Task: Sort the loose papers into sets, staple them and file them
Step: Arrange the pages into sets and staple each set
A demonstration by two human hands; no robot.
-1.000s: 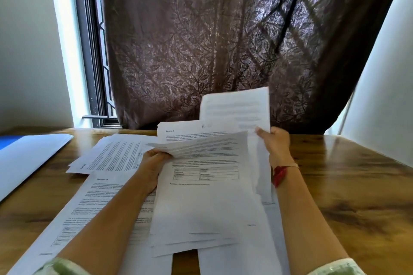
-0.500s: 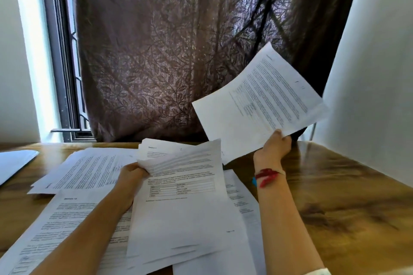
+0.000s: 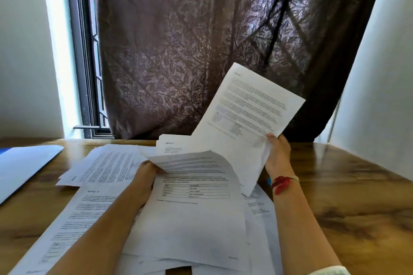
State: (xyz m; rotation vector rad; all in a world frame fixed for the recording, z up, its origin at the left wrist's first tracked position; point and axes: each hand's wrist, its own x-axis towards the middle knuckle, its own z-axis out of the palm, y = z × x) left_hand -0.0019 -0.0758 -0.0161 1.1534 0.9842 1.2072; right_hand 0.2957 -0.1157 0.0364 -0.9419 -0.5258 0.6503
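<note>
— White paper all over the wooden bench [image 3: 362, 196], and we're deep in the sorting step. Up goes the right hand [image 3: 278, 154], pinching a printed sheet [image 3: 248, 114] by its lower corner, tilted in the air in front of the curtain [image 3: 190, 51].

— And the left hand [image 3: 147, 172] grips the top edge of a loose bundle [image 3: 194, 214], uppermost page curling over. That bundle lies on the bench between the two forearms.

— Look left of it: a fanned pile [image 3: 105, 167] further back, a large page [image 3: 73, 219] nearer, both flat on the bench. Some other pages [image 3: 261, 219] poke out beneath the right wrist.

— There's a heading at the top of the raised sheet, possibly a section title, but it's too blurred to read from here.

— So the next move, I'd say, calls for matching that heading to the right pile and laying the sheet down squarely on it. Nothing looks stapled yet, and the pale blue folder [image 3: 24, 165] at the far left edge sits well apart from the hands, so filing is some way off.
</note>
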